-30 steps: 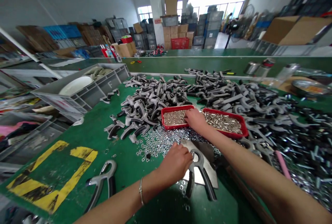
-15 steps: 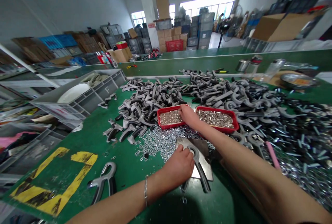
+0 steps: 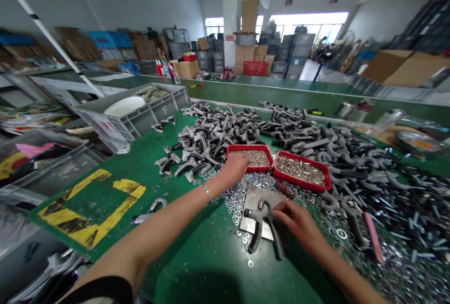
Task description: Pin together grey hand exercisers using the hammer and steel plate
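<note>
A hand grip exerciser [image 3: 258,229] with grey and black handles and a coil spring lies on a metal plate [image 3: 250,197]. My right hand [image 3: 297,222] is at its right side, thumb and fingers closed together by the upper part of the right handle. Whatever they may pinch is too small to make out. Over the left red tray [image 3: 270,158], full of tiny metal parts, my left hand [image 3: 235,169] dips its fingers in at the near left; the fingertips are closed and partly hidden. The right red tray [image 3: 328,184] holds small metal pins.
Grey-and-black handle parts [image 3: 211,133] are heaped behind the trays. Loose nuts or rings [image 3: 234,201] surround the plate. A second hand grip [image 3: 149,212] lies left, partly behind my left arm. A pink strip [image 3: 373,236] and a grey crate [image 3: 168,107] flank the work area.
My left hand has gone from the hand grip up to the left tray. My right hand has come back from the trays to the hand grip. The view has swung left.
</note>
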The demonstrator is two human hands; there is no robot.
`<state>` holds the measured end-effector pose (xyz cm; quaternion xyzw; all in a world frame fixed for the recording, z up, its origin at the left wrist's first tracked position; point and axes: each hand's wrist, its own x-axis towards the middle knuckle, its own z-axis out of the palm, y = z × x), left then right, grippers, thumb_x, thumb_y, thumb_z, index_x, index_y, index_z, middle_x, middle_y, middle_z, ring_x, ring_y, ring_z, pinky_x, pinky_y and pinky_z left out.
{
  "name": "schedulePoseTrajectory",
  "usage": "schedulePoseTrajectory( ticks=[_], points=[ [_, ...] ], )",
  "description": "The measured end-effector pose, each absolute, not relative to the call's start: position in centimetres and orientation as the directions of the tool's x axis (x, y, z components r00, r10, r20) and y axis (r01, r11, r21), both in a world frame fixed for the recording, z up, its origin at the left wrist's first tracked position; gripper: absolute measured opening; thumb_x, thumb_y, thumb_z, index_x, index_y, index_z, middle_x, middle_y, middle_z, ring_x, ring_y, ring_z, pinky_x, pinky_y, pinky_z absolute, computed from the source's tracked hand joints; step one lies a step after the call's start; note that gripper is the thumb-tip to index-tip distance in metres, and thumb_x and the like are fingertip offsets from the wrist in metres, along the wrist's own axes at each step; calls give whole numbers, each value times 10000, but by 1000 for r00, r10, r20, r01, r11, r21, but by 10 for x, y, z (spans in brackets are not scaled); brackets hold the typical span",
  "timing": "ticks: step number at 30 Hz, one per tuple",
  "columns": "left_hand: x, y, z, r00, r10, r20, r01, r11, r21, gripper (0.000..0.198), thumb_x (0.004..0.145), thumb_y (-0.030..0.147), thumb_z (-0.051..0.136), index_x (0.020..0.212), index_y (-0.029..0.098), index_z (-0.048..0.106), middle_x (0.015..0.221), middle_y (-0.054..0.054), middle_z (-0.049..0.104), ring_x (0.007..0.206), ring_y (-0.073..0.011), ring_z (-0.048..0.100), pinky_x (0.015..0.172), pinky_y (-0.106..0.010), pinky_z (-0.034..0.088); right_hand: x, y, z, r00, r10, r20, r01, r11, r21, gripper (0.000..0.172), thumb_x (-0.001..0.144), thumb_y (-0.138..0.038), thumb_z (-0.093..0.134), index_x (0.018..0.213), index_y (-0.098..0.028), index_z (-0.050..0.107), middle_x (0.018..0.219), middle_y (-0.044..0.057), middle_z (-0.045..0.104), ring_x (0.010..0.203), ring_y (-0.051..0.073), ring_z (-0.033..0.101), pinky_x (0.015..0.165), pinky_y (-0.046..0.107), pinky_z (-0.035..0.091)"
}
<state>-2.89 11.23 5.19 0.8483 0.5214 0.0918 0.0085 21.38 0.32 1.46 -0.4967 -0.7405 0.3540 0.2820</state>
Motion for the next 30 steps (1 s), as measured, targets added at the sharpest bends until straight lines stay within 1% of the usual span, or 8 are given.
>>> schedulePoseTrajectory(
  ticks=[4, 8, 11, 14, 19, 23, 26, 30],
  points=[
    [-30, 165, 46, 351, 933, 75, 934, -355, 44, 159, 942, 167, 562, 972, 79, 690, 997, -143, 689, 994, -236, 657, 908, -391, 515, 204, -7, -2, -431, 859, 278, 637, 507, -581, 155, 988, -287, 512, 909, -218, 627, 922, 53, 660, 916, 236, 601, 890, 427, 465],
    [-27, 177, 31, 302, 952, 52, 953, -302, -5, 264, 938, 337, 621, 1094, 124, 637, 1090, -76, 666, 975, -202, 654, 879, -422, 549, 197, -6, -9, -494, 793, 357, 662, 609, -436, 138, 995, -245, 502, 929, -213, 619, 917, 57, 653, 907, 236, 604, 870, 408, 486],
    [-28, 174, 23, 305, 949, 81, 952, -305, -13, 168, 955, 225, 575, 1009, 98, 669, 1015, -98, 693, 983, -225, 661, 901, -431, 525, 196, -4, -13, -521, 760, 388, 679, 645, -352, 153, 998, -232, 493, 927, -197, 624, 902, 66, 655, 882, 236, 606, 848, 395, 501],
    [-31, 172, 19, 325, 936, 135, 944, -329, 8, 197, 945, 96, 499, 966, 64, 692, 980, -160, 704, 989, -263, 665, 891, -413, 501, 197, -4, -18, -555, 727, 405, 690, 674, -265, 172, 1000, -219, 483, 938, -174, 637, 913, 85, 664, 873, 240, 604, 838, 399, 509],
    [-34, 167, 22, 336, 908, 249, 929, -363, 72, 210, 943, 84, 474, 966, 74, 683, 988, -169, 688, 1009, -278, 635, 918, -414, 458, 199, -7, -22, -656, 670, 347, 675, 727, -127, 237, 1008, -172, 425, 1013, -123, 656, 967, 120, 680, 894, 260, 590, 828, 421, 529],
    [-33, 133, 27, 312, 880, 357, 912, -383, 148, 198, 981, 173, 469, 1021, 120, 655, 1054, -134, 668, 1073, -262, 586, 979, -418, 417, 204, -9, -12, -694, 664, 279, 642, 746, -177, 265, 1019, -186, 392, 1105, -136, 638, 1052, 122, 675, 944, 250, 587, 826, 386, 547],
    [-38, 83, 26, 271, 870, 413, 852, -416, 317, 142, 976, 218, 516, 1008, 167, 645, 1026, -67, 681, 1024, -203, 599, 961, -349, 436, 226, -21, -5, -601, 743, 294, 705, 667, -243, 261, 1026, -237, 405, 1203, -177, 587, 1155, 121, 645, 1046, 246, 577, 891, 394, 526],
    [-54, 20, 20, 72, 951, 302, 568, -288, 771, 90, 910, 201, 590, 945, 199, 674, 946, -22, 705, 906, -178, 638, 865, -315, 487, 281, -57, -11, -389, 871, 300, 884, 445, -143, 364, 963, -474, 498, 1085, -150, 607, 1035, 161, 648, 931, 315, 593, 830, 501, 502]
  ],
)
